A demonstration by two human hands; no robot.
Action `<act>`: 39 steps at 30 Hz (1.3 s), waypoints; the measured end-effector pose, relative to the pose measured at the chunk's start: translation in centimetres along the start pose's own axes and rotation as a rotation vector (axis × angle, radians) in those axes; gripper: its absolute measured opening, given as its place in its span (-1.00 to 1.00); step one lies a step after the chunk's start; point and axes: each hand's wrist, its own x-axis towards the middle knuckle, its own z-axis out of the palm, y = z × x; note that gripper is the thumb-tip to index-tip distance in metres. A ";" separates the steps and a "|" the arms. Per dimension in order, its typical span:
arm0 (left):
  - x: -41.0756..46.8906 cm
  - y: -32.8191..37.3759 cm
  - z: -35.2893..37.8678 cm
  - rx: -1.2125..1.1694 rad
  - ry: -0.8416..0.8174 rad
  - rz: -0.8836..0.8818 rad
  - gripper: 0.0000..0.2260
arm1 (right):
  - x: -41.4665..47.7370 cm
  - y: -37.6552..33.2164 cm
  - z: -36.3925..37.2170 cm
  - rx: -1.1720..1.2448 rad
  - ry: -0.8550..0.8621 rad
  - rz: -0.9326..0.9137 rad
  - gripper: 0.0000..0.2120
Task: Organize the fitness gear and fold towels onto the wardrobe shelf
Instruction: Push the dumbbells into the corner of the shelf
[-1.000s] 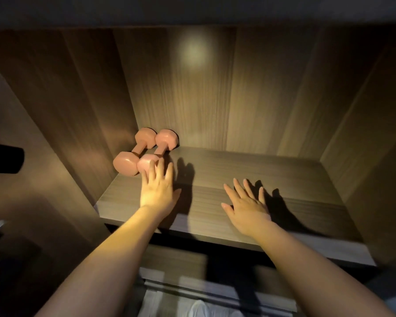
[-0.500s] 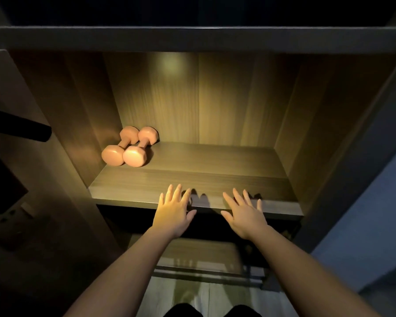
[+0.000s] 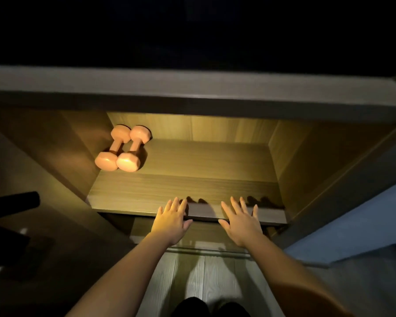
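Two pink dumbbells (image 3: 123, 148) lie side by side, touching, in the back left corner of the shelf (image 3: 192, 186), left of frame centre. The left hand (image 3: 170, 224) and right hand (image 3: 241, 223) both hang at the shelf's front edge, lower middle of the frame, fingers straight and spread, holding nothing. No towels in view.

Left hand (image 3: 170, 223): palm down, fingers straight and spread, holding nothing.
Right hand (image 3: 242, 221): the same, level with it.
Forearms: both stretched forward.
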 end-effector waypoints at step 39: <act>-10.1 42.7 -9.9 0.075 -0.130 0.580 -0.53 | -31.9 33.2 -7.6 0.274 0.125 0.446 -0.45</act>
